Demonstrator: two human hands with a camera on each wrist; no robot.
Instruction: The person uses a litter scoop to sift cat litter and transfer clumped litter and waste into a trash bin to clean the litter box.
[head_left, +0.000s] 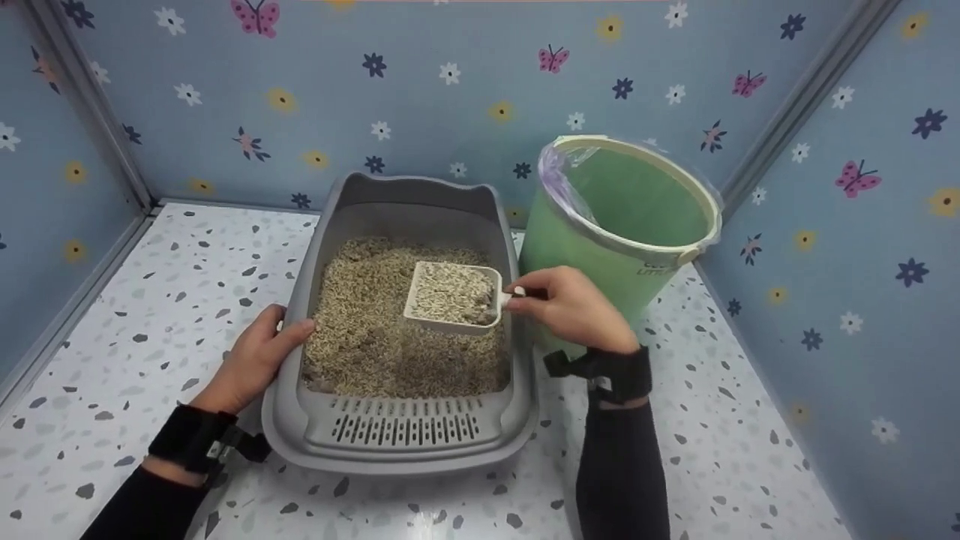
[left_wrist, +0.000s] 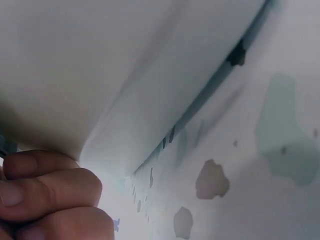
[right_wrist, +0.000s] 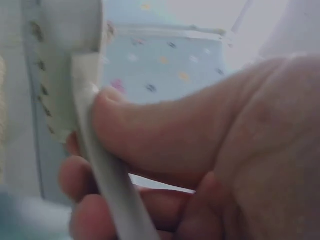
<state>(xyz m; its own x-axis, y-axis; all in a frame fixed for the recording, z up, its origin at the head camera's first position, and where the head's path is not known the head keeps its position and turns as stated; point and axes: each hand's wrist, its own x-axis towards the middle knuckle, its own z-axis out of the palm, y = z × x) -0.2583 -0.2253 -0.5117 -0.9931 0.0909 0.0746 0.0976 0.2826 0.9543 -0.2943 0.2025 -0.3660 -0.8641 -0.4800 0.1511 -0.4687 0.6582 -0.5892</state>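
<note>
At far left, a light blue wall panel (head_left: 67,150) printed with flowers meets a white bench (head_left: 172,277) flecked with grey. From the near left, a person's left hand (head_left: 253,352), with a black wrist strap (head_left: 187,439) and black sleeve, grips the left rim of a grey plastic tray (head_left: 397,459): the thumb lies across the rim, and the other fingers curl beneath it. The tray sits left of centre on the bench, with a slotted step (head_left: 405,424) at its near end and tan granules (head_left: 360,300) spread inside.

Over the right half of those granules is a square white scoop (head_left: 450,326), nearly level and heaped with paler granules (head_left: 450,291). Its short white handle crosses the tray's right rim into the right hand (head_left: 577,311), where the thumb and fingers are clamped on it. This wrist also wears a black strap (head_left: 626,373).

Behind that hand, to the tray's far right, stands a tall, round, pale green bin (head_left: 637,289) with a cream rim and a clear, purple-tinted plastic liner (head_left: 561,180) folded over it. Another flowered blue panel (head_left: 862,285) closes the right side.
</note>
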